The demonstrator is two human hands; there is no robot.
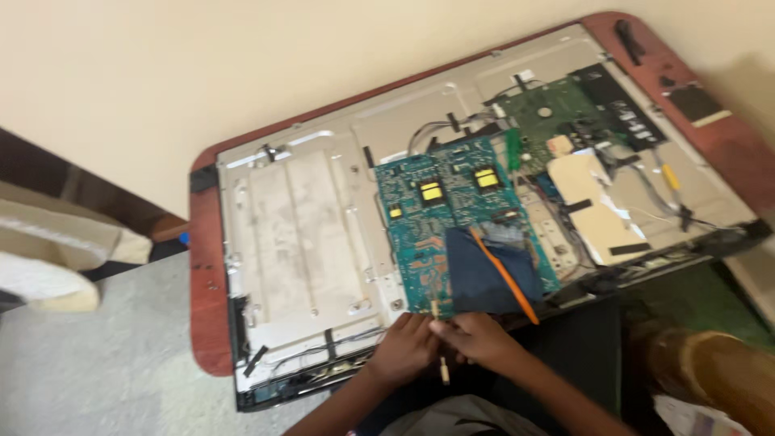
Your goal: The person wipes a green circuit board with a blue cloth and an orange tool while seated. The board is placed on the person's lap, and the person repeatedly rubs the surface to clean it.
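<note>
An opened flat-screen panel (299, 234) lies back-up on a reddish-brown table (206, 266). A teal circuit board (420, 218) with yellow parts sits at the panel's middle. My left hand (404, 349) and my right hand (478, 339) meet at the panel's near edge, just below that board. Both pinch a thin tan rod-like tool (441, 355) that stands roughly upright, its upper tip touching the board's lower edge. A dark blue cloth (484, 282) covers the board's lower right corner, with an orange stick (504, 276) lying slantwise across it.
A green circuit board (557, 113) with black wires and a beige sheet (593, 202) fills the panel's right part. A cream wall stands behind. Grey floor (105, 371) is at the left, a pale cushion (48, 258) at far left, and a brown object (710, 371) at lower right.
</note>
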